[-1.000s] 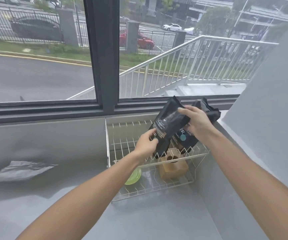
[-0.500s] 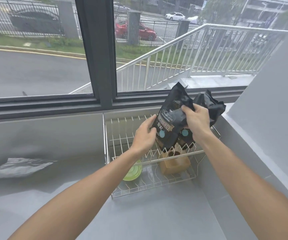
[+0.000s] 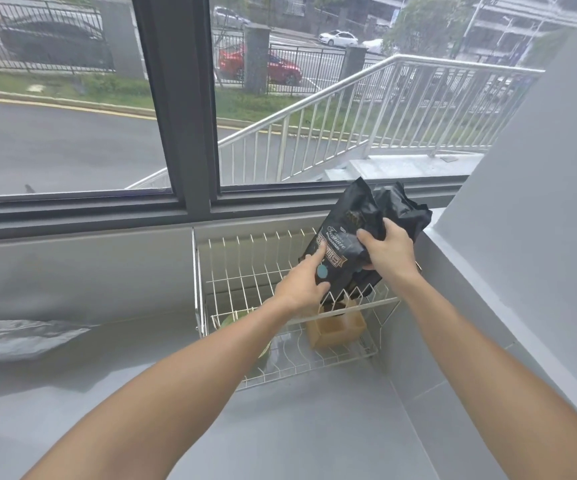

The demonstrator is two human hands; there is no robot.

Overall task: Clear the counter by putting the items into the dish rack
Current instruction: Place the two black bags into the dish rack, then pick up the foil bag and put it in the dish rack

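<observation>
Black foil pouches with pale lettering and a round blue sticker stand at the right end of the white wire dish rack [image 3: 231, 292], on its upper tier. The front black pouch [image 3: 340, 251] leans a little to the left, its base down among the rack's upright prongs. Just behind it and to the right, the second black pouch [image 3: 406, 213] shows only its crumpled top; where its base sits is hidden. The right hand [image 3: 385, 249] is clamped over the front pouch's upper right edge, thumb across the printed face and fingers wrapped around the back between the two pouches. The left hand [image 3: 302, 284] lies flat against the lower left of the front pouch, its index finger stretched up along the label and its thumb under the bottom edge; it presses the pouch rather than closing around it. Below the pouches, on the rack's lower tier, sits a tan cardboard box [image 3: 337, 329] with a dark hole in its top. A lime-green plate [image 3: 233, 318] shows at the lower tier's left, mostly hidden by the left forearm. The rack stands in the corner of the grey counter [image 3: 314, 427], against the window ledge. Well apart on the counter's far left lies a flat silvery plastic bag [image 3: 25, 337].
</observation>
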